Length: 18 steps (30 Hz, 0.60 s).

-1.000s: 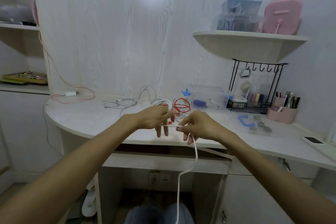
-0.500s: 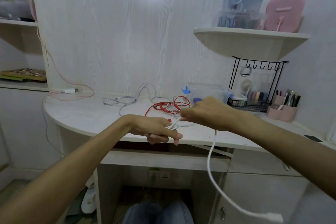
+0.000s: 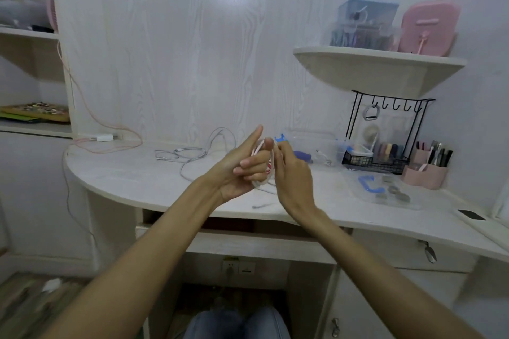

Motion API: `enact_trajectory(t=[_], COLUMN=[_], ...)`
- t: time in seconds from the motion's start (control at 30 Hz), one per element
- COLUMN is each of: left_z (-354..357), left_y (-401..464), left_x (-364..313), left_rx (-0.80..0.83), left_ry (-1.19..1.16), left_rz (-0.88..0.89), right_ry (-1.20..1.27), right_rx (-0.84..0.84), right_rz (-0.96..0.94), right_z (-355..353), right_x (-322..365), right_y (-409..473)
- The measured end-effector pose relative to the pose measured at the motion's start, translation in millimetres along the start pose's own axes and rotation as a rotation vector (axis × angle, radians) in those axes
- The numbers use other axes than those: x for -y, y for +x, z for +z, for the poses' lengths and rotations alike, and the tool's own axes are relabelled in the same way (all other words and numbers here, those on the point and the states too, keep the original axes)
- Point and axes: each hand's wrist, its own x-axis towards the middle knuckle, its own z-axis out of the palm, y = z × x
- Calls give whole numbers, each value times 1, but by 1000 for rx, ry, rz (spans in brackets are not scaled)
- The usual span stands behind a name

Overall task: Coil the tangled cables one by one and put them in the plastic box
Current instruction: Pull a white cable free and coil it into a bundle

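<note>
A white cable (image 3: 261, 179) is looped around the fingers of my left hand (image 3: 240, 170), which is raised above the desk with the thumb up and the fingers curled through the coil. My right hand (image 3: 289, 173) pinches the same cable at the coil's right side. One plug end (image 3: 260, 205) of a white cable lies on the desk below the hands. A grey-white cable tangle (image 3: 190, 154) lies on the desk to the left. The clear plastic box (image 3: 316, 150) stands behind my right hand; a red cable is mostly hidden by my hands.
The white desk (image 3: 132, 173) has a curved front edge. A pink cable and charger (image 3: 106, 138) sit at the back left. A black wire rack (image 3: 385, 135), a pink pen holder (image 3: 425, 173) and a clear lid with blue handle (image 3: 370, 184) stand right. A shelf (image 3: 377, 63) hangs above.
The hanging length of white cable has been drawn up and wound onto my left hand. My left hand rose and turned palm up; my right hand came back beside it.
</note>
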Motion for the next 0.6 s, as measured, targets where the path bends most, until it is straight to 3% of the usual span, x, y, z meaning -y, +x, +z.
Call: enact_trajectory(t=[0.07,0.17,0.27,0.37,0.5,0.6], left_z=[4,3,-6,-22,-37,-46], left_y=[5,13,17,14,10,6], left_x=[-1,-7,-14,-14,-13,-3], left_rx=[-17,-135,-401,-586,-552,-453], left_ry=[-112,-160,116,450,554,849], left_rz=[84,274,424,449,464,316], right_ry=[154,164,98,26,86,-17], right_rx=[9,104,263,459,808,967], right_rz=[116,120,81,28,-7,-121], right_z=[12,25,27,12,-18,-41], right_x=[1,11,22,24,31,30], right_y=[-4,-19,-34,-36,-28,-6])
